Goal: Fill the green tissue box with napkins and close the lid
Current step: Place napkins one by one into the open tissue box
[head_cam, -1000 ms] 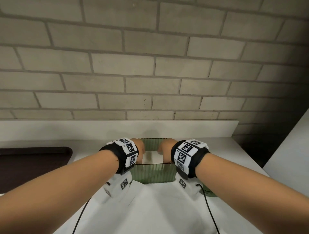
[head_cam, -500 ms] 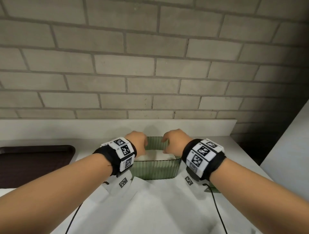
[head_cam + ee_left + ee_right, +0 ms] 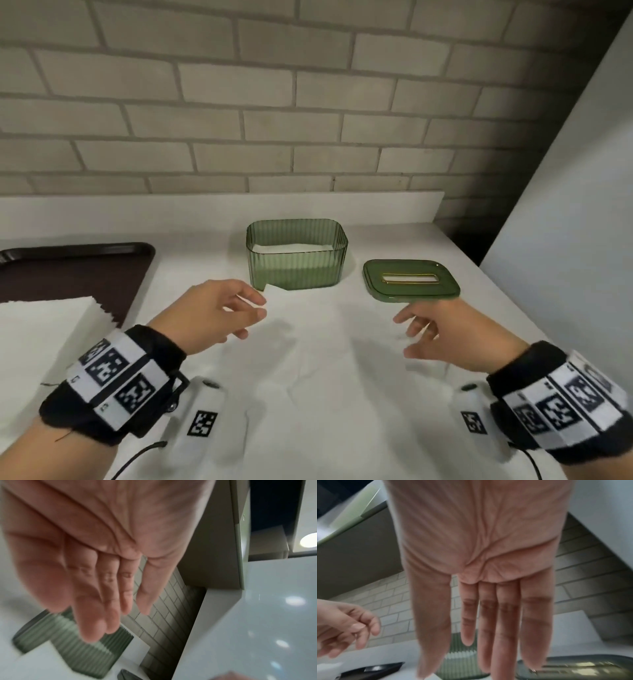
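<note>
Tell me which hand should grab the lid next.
Right. The right hand is open and empty just in front of the lid, which lies right of the box. The left hand would probably have to cross over.

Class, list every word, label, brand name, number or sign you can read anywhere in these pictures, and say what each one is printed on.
No readable words, brand names or numbers appear in any view.
Left wrist band: black-and-white square code patterns only, no letters.
Right wrist band: the same kind of code patterns, no letters.
Green tissue box: plain ribbed wall, no label.
Lid: no print; just a gold-rimmed slot.
Napkin stack: blank white.
</note>
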Tool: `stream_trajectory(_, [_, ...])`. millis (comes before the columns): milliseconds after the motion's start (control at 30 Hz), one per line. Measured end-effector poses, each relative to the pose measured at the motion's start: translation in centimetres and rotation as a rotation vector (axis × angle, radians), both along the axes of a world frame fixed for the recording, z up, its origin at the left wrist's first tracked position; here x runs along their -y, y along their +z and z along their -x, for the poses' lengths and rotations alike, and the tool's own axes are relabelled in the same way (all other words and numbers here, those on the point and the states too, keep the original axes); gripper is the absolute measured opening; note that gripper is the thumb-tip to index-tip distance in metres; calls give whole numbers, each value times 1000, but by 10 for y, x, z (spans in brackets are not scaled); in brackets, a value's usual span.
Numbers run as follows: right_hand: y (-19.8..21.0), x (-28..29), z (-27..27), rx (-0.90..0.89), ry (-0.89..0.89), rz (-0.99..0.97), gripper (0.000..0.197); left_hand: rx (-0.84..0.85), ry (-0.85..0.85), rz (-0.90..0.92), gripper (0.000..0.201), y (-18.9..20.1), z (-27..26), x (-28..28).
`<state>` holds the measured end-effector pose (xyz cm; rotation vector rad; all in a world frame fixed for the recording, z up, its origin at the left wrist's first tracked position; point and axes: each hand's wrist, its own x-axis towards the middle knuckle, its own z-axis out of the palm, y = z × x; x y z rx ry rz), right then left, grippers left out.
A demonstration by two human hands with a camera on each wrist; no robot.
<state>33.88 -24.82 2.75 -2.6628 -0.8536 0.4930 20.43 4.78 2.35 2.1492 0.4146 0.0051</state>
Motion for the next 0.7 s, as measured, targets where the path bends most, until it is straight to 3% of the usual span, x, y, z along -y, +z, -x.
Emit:
stream_trajectory(167, [-31, 35, 39, -61, -20, 76, 50, -79, -46, 75, 12, -25, 28, 18])
stream_trajectory(433, [-65, 43, 71, -109, 4, 206, 81, -242, -184, -31, 22, -67, 47, 59])
stream_trajectory(700, [-69, 43, 78, -30, 33, 208, 83, -258, -237, -120, 22, -77, 50, 106])
